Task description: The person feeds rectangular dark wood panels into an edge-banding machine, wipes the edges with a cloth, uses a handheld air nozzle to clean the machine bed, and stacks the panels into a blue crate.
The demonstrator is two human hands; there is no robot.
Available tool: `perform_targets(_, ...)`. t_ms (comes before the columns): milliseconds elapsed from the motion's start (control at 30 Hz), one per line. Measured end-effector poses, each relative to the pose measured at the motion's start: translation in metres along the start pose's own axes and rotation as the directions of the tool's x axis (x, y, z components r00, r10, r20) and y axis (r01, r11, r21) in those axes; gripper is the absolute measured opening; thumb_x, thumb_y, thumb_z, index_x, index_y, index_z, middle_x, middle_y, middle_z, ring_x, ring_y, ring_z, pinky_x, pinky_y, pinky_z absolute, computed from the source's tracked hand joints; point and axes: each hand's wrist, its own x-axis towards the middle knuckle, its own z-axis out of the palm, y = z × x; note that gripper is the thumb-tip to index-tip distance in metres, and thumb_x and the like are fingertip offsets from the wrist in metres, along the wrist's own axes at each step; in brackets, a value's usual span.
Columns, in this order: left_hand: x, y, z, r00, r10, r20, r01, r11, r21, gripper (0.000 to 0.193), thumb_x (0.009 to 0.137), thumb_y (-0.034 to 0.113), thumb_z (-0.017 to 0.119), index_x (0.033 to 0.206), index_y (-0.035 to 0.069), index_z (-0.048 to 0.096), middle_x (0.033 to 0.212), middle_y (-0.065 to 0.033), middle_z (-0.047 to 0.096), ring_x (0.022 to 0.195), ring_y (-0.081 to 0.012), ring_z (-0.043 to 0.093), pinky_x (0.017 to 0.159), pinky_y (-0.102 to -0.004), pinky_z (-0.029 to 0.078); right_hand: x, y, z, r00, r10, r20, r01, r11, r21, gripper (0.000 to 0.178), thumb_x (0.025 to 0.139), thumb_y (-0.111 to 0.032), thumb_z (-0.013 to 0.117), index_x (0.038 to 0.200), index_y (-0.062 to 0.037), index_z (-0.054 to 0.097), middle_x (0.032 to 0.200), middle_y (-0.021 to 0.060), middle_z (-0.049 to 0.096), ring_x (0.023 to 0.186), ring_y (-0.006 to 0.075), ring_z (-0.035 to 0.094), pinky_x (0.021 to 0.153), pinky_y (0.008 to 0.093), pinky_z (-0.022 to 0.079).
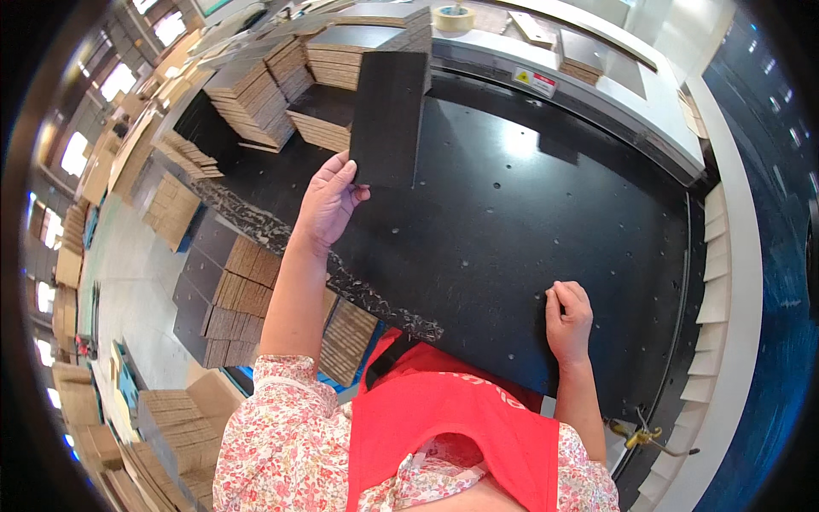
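My left hand (330,198) is closed on the lower left edge of a long black rectangular board (388,119). The thumb lies along its edge, and some fingers are hidden behind it. Under the board spreads a black worktable (478,247) dotted with small holes. Over the right part of this table my right hand (570,320) is curled into a loose fist; nothing shows in it. Beyond my left hand stand stacks of dark-faced boards with brown edges (252,107), and a lower stack (322,128) sits right beside the held board.
A pale machine beam (589,98) crosses the far side, with a tape roll (453,18) and a few boards (582,56) on it. More board stacks (235,299) stand left of the table's worn edge. A yellow air-gun-like tool (638,437) hangs at the near right.
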Motion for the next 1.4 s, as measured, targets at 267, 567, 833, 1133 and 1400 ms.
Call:
perform_targets(267, 0.008, -0.063, 0.077, 0.954, 0.238, 0.180, -0.282, 0.523, 0.804, 0.022, 0.096, 0.008, 0.061, 0.117, 0.004, 0.062, 0.102, -0.0071, 0.067, 0.090, -0.0190, 0.065, 0.077, -0.0316, 0.053, -0.003, 0.003, 0.003, 0.999, 0.037, -0.017, -0.036, 0.999, 0.034, 0.011, 0.083, -0.002, 0.068, 0.093, 0.0025, 0.068, 0.088, 0.0135, 0.066, 0.082, 0.0318, 0.064, 0.076, 0.0399, 0.050)
perform_targets(567, -0.011, -0.118, 0.134, 0.597, 0.255, 0.760, -0.782, -0.025, 0.623, 0.024, 0.077, 0.008, 0.075, 0.099, 0.009, 0.067, 0.105, -0.0049, 0.066, 0.101, -0.0266, 0.065, 0.083, -0.0366, 0.056, -0.005, -0.003, -0.001, 0.988, -0.050, -0.145, 0.037, 0.995, -0.093, 0.011, 0.081, -0.003, 0.069, 0.092, -0.0016, 0.066, 0.092, 0.0090, 0.064, 0.083, 0.0282, 0.062, 0.078, 0.0400, 0.048)
perform_targets(833, -0.009, -0.125, 0.134, 0.600, 0.259, 0.757, -0.775, -0.049, 0.630, 0.021, 0.078, 0.011, 0.073, 0.098, 0.011, 0.067, 0.104, -0.0028, 0.065, 0.102, -0.0251, 0.064, 0.081, -0.0353, 0.056, 0.015, 0.001, -0.015, 0.971, -0.236, -0.028, 0.203, 0.888, -0.413, 0.019, 0.075, -0.010, 0.073, 0.094, -0.0081, 0.068, 0.108, 0.0024, 0.064, 0.107, 0.0206, 0.059, 0.099, 0.0395, 0.041)
perform_targets(1133, -0.013, -0.125, 0.132, 0.572, 0.395, 0.719, -0.778, -0.018, 0.628, 0.029, 0.074, 0.010, 0.078, 0.101, 0.009, 0.067, 0.105, -0.0055, 0.066, 0.098, -0.0271, 0.066, 0.078, -0.0358, 0.057, 0.044, 0.020, 0.012, 0.938, -0.339, -0.068, 0.279, 0.858, -0.431, 0.011, 0.078, -0.010, 0.069, 0.089, -0.0094, 0.069, 0.109, 0.0020, 0.067, 0.107, 0.0189, 0.062, 0.099, 0.0385, 0.043)
perform_targets(1400, -0.012, -0.127, 0.128, 0.680, 0.453, 0.576, -0.661, 0.039, 0.749, 0.046, 0.066, 0.014, 0.088, 0.103, 0.007, 0.062, 0.108, -0.0115, 0.062, 0.096, -0.0305, 0.064, 0.079, -0.0378, 0.055, 0.044, 0.017, 0.005, 0.938, -0.326, -0.114, 0.267, 0.894, -0.360, 0.009, 0.078, -0.008, 0.070, 0.087, -0.0085, 0.068, 0.105, 0.0019, 0.069, 0.102, 0.0190, 0.064, 0.096, 0.0387, 0.047)
